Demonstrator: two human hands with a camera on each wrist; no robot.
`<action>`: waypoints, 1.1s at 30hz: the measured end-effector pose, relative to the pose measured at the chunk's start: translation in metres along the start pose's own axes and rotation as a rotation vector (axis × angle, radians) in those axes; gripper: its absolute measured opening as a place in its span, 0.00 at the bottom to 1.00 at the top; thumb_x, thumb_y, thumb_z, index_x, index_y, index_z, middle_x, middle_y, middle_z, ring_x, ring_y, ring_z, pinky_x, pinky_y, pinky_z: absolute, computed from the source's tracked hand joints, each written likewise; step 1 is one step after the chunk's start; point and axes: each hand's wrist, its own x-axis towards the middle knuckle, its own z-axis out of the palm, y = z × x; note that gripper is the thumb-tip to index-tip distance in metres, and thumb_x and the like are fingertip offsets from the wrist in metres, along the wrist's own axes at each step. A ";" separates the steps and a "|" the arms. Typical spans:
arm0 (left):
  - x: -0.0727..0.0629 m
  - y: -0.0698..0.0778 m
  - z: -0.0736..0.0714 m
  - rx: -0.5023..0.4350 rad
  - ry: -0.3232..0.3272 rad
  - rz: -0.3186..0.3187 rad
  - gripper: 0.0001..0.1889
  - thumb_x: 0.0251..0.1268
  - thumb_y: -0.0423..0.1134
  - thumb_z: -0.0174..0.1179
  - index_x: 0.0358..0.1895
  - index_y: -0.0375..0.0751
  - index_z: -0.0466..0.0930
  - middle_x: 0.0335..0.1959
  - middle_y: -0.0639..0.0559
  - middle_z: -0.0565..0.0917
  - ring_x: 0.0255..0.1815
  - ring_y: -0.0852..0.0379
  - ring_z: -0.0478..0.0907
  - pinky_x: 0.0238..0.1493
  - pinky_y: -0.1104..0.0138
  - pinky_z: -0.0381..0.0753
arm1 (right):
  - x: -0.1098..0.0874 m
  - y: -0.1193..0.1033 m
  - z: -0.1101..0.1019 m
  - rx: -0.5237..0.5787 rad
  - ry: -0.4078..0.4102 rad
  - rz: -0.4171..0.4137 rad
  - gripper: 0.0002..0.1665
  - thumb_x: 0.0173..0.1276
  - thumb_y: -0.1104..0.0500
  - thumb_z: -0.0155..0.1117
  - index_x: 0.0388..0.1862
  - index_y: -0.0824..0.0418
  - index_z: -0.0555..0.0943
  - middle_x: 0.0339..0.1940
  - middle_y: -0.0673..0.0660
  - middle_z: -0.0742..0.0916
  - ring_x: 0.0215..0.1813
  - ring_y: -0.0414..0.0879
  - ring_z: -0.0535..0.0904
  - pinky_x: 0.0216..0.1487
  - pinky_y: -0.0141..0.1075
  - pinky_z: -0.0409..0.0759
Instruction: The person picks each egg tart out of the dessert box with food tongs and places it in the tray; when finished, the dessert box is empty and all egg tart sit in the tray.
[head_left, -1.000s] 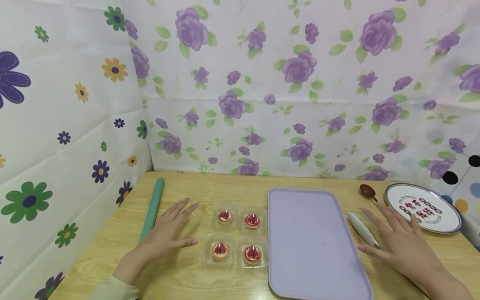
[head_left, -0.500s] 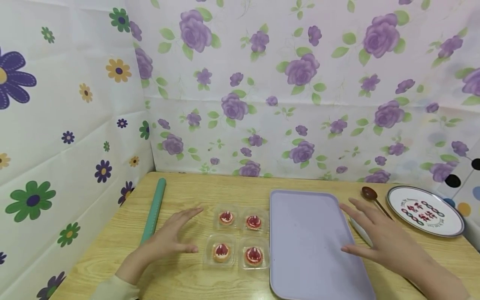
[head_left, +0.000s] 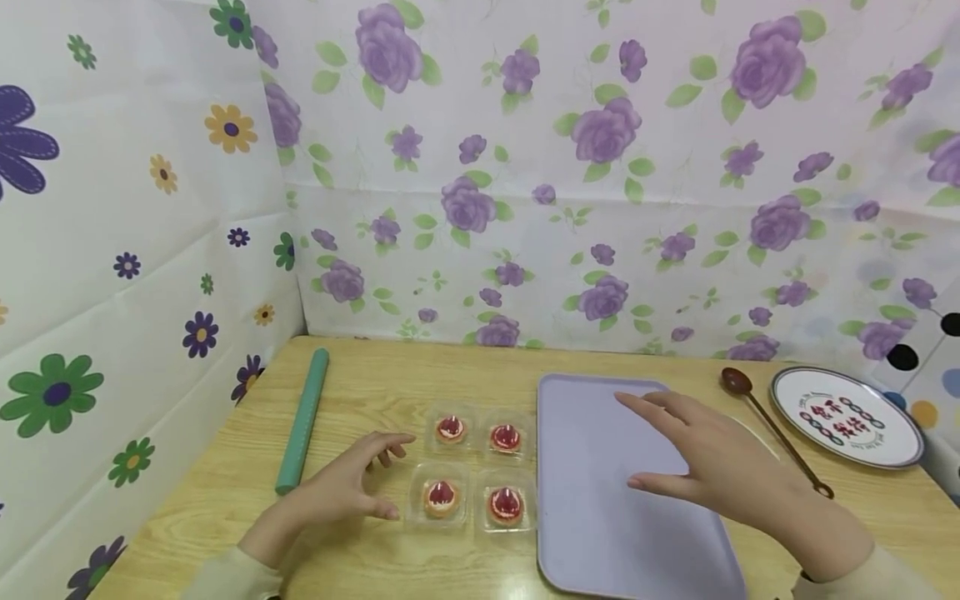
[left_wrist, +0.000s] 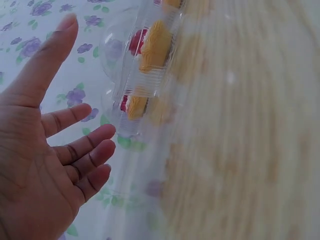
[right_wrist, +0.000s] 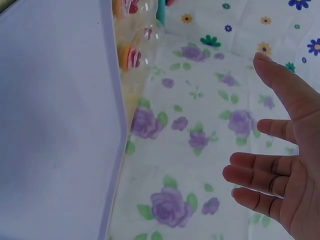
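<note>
Several small tarts with red tops sit in clear plastic boxes on the wooden table, among them a front-left tart (head_left: 441, 498) and a front-right tart (head_left: 505, 506). My left hand (head_left: 341, 487) hovers just left of the boxes, fingers loosely bent and holding nothing. In the left wrist view a boxed tart (left_wrist: 156, 47) appears beyond that hand's (left_wrist: 47, 165) fingertips, apart from them. Over the right part of the lavender tray (head_left: 592, 500) hangs my right hand (head_left: 716, 467), thumb and fingers spread, nothing held. It hides most of a whitish object at the tray's right edge.
A green rolled stick (head_left: 303, 421) lies at the left. On the right are a dark brown spoon (head_left: 776, 429) and a white plate (head_left: 843, 421) with red writing. Flowered cloth (head_left: 465, 275) hangs behind the table.
My right hand has moved left, from above the white-tipped utensil to over the tray, and the spoon's handle now shows. My left hand has shifted slightly right and down, its fingers bending more.
</note>
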 end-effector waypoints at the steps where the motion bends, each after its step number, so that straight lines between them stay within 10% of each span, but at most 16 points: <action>1: 0.000 -0.001 0.001 -0.002 -0.007 0.008 0.46 0.45 0.49 0.75 0.69 0.44 0.63 0.54 0.45 0.74 0.51 0.52 0.70 0.52 0.63 0.74 | 0.003 -0.003 0.000 -0.011 0.006 -0.015 0.48 0.56 0.32 0.65 0.73 0.47 0.64 0.55 0.54 0.81 0.43 0.42 0.80 0.38 0.37 0.79; 33: -0.003 -0.014 0.026 0.011 -0.027 0.004 0.48 0.39 0.59 0.75 0.65 0.43 0.65 0.51 0.55 0.71 0.52 0.57 0.67 0.57 0.66 0.72 | 0.091 -0.091 0.065 0.222 -0.270 -0.167 0.42 0.62 0.32 0.59 0.68 0.53 0.71 0.54 0.52 0.80 0.51 0.43 0.78 0.51 0.41 0.80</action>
